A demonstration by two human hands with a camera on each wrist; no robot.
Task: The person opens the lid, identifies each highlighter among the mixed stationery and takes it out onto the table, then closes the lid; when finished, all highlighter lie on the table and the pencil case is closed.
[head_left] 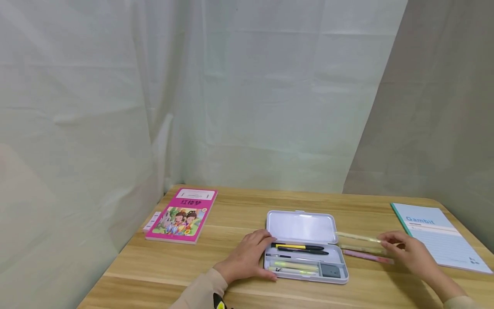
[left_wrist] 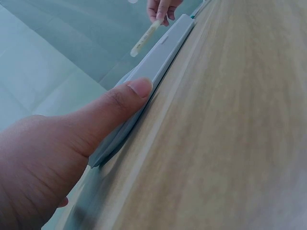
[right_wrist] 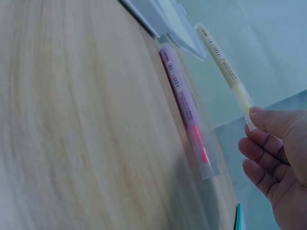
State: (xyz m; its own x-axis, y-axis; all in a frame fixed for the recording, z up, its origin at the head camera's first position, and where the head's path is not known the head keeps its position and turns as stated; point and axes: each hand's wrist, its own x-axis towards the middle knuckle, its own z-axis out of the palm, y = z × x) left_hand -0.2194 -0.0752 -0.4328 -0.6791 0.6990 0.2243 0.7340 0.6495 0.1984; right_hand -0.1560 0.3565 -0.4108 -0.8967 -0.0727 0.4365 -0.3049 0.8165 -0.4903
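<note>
An open white pencil case (head_left: 342, 257) lies on the table. Its lower half holds a yellow-and-black pen (head_left: 297, 246), darker pens, pale yellow highlighters (head_left: 295, 266) and a dark grey eraser-like block (head_left: 330, 271). My left hand (head_left: 248, 255) grips the case's left end; in the left wrist view its thumb (left_wrist: 115, 103) lies against the front side. Off the case's right side, my right hand (head_left: 409, 251) pinches a yellow highlighter (right_wrist: 223, 67) by one end, raised above the table. Below it a pink highlighter (right_wrist: 182, 96) lies on the wood, beside another pale yellow one (head_left: 360, 249).
A pink picture-cover book (head_left: 181, 216) lies at the table's left, with a white striped item (head_left: 152, 221) partly under it. On the right lies a pale blue notebook (head_left: 440, 236) with a green spine. Pale curtains (head_left: 262, 107) hang behind the wooden table (head_left: 154, 274).
</note>
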